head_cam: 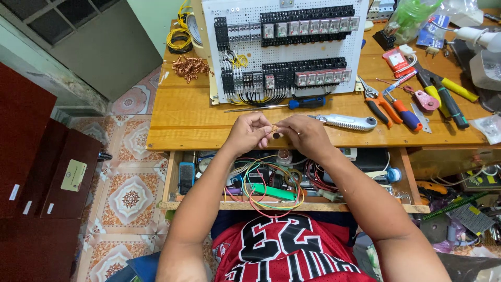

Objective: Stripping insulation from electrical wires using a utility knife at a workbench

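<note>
A tiny dark round part [275, 134] w/ a bit of copper on it sits pinched between both hands, just above the near edge of the wooden surface [182, 112]. It's too small to say what it is. The left hand [249, 133] has its fingers [263, 125] closed tight on one side of the part, and the right hand [307, 136] has its fingertips closed on the other side. I think both hands are used b/c the part is so little that one hand alone couldn't keep it steady.

Right under the hands an open drawer [168, 180] is pulled out. It is full of looped wires [271, 196] in green, red and yellow, so spare bits are close to reach.

On the surface, just past the hands, lie a blue-handled screwdriver [305, 103] and a grey utility knife [347, 122], near enough to grab. Farther back stands a white board [284, 47] w/ rows of black and clear switch blocks and black and yellow wires. It leans upright, prob. so the front faces the person.

To the right lie orange-handled pliers [380, 104], more screwdrivers [404, 112] and other hand tools, spread flat. On the far left are a pile of copper wire scraps [189, 66] and a yellow wire coil [179, 39], well apart from the hands.
</note>
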